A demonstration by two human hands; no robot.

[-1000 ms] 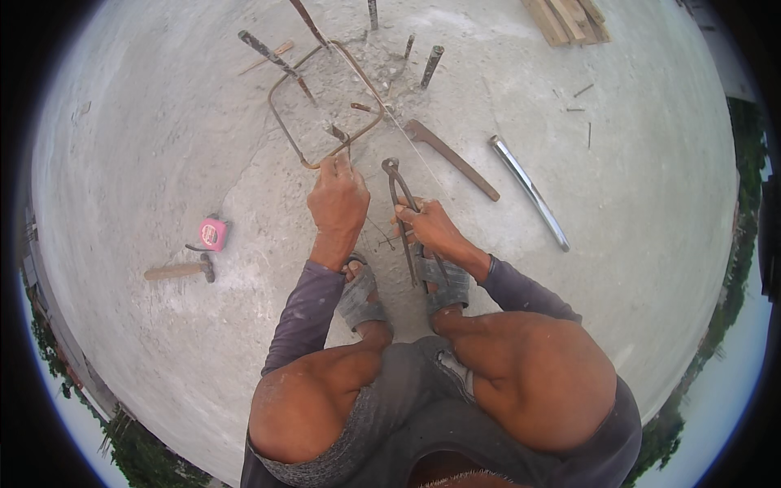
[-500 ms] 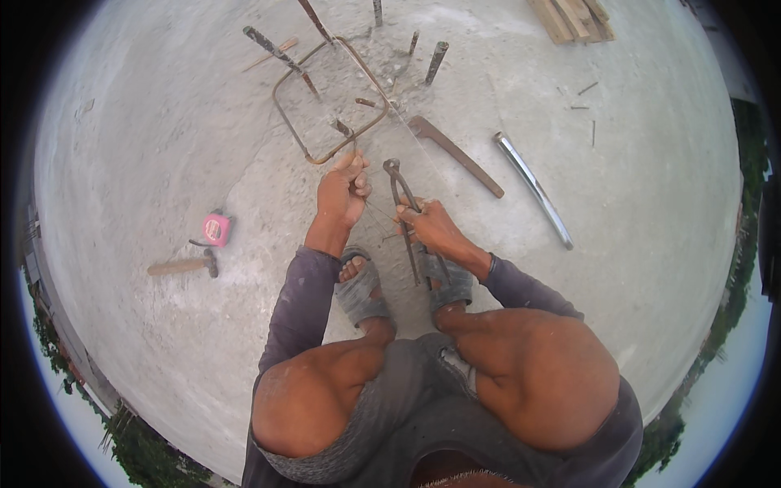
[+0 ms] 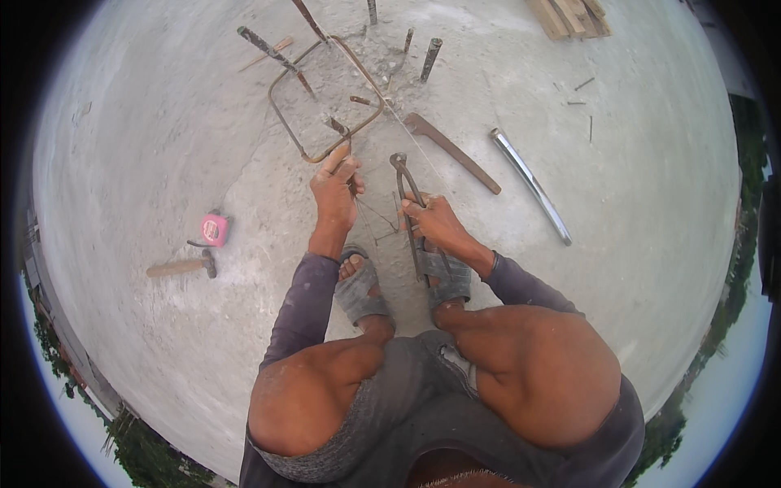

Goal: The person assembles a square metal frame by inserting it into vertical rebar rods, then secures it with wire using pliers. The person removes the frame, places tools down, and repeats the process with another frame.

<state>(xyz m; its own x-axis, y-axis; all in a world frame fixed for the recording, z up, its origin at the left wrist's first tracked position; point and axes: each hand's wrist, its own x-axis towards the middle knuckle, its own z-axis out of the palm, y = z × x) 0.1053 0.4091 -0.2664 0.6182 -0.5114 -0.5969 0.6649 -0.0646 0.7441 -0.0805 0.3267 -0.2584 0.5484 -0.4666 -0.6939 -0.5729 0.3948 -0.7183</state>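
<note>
1. Head view, hands: the left hand (image 3: 335,199) has its fingers curled in a pinch on thin wire (image 3: 394,230), just beside the near corner of a rusty rebar stirrup (image 3: 286,124). The right hand (image 3: 442,225) is wrapped around steel pincers (image 3: 399,160); whether their jaws meet is hard to tell.
2. Edges and room: the concrete floor (image 3: 163,146) spreads widely left of the left hand, as far as the pink tape measure (image 3: 215,230) and wooden-handled hammer (image 3: 175,267). To the right, space is tighter (a rusty steel bar (image 3: 455,154) lies near the right hand, with a chrome tube (image 3: 531,185) beyond it). Below the hands, only a narrow strip separates the left sandal (image 3: 360,291) from the right sandal (image 3: 447,281).
3. Direction: the pincers are in front of the right sandal, head pointing away from the person, handles toward the feet; their long axis leans slightly left at the head. The wire trails from the left hand toward the right. The squarish stirrup sits askew among rebar stubs (image 3: 431,61), one corner toward the person.
</note>
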